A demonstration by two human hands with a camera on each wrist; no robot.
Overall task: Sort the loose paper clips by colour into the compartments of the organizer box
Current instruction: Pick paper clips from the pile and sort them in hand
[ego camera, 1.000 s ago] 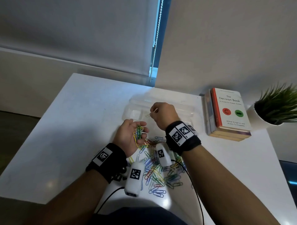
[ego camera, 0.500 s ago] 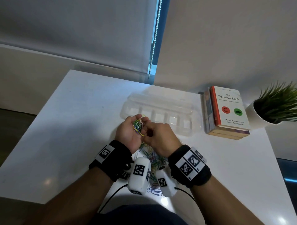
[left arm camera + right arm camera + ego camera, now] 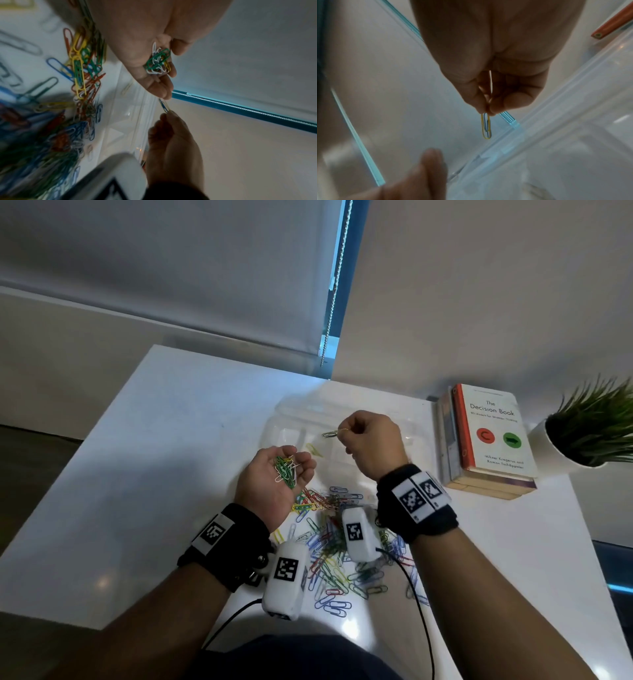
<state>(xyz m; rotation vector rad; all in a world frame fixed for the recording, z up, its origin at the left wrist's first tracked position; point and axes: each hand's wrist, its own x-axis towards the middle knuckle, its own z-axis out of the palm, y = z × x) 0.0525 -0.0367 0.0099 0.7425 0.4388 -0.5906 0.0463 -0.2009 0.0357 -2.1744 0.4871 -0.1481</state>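
Observation:
My left hand (image 3: 294, 465) is palm up in front of the clear organizer box (image 3: 274, 433), its fingers curled round a small bunch of green, white and yellow clips (image 3: 284, 469); the left wrist view shows the same bunch (image 3: 158, 60). Over the box's middle, my right hand (image 3: 342, 431) pinches a yellow and blue clip (image 3: 486, 127) between thumb and fingertip, so that it hangs above the compartments. One yellow clip (image 3: 314, 449) lies in a left compartment. The loose pile of coloured clips (image 3: 342, 546) is spread on the white table under my wrists.
A stack of books (image 3: 489, 433) lies right of the box, with a potted plant (image 3: 596, 422) beyond it. A blind cord (image 3: 337, 285) hangs behind the table. The table's left edge (image 3: 85, 440) drops off to the floor.
Half a second ago my right fingers were at the bunch in my left palm. The right hand has since risen away over the box with a clip pinched; the left hand stayed near.

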